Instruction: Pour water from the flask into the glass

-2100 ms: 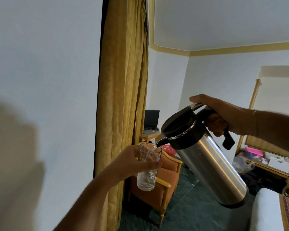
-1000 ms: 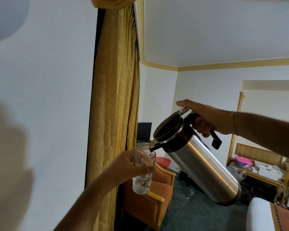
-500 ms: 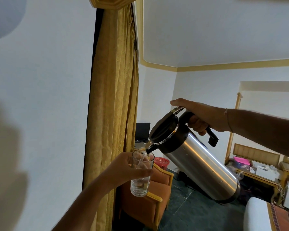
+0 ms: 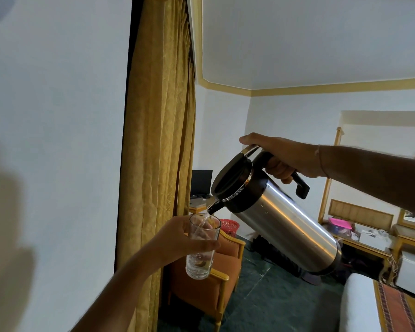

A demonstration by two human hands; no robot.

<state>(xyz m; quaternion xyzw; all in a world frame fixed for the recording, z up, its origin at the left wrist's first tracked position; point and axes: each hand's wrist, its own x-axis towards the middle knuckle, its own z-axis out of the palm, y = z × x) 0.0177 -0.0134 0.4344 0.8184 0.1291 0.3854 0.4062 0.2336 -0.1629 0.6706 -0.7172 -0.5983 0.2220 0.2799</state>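
Observation:
A steel flask [image 4: 288, 226] with a black top and handle hangs tilted in the air, spout down to the left. My right hand [image 4: 283, 159] grips its handle, thumb on the lid lever. Just below the spout, my left hand [image 4: 180, 240] holds a clear glass [image 4: 201, 259] upright by its middle. A thin stream of water runs from the spout into the glass. A little water sits in the glass bottom.
A gold curtain [image 4: 158, 140] hangs beside a white wall on the left. Below the glass stands an orange armchair [image 4: 209, 288] on a dark green floor. A red basket [image 4: 229, 226], a low wooden bench [image 4: 359, 238] with clutter and a white bed corner [image 4: 359, 305] lie to the right.
The flask and glass have stayed together while the view drifted. Water keeps running from the spout and the level in the glass has risen slightly.

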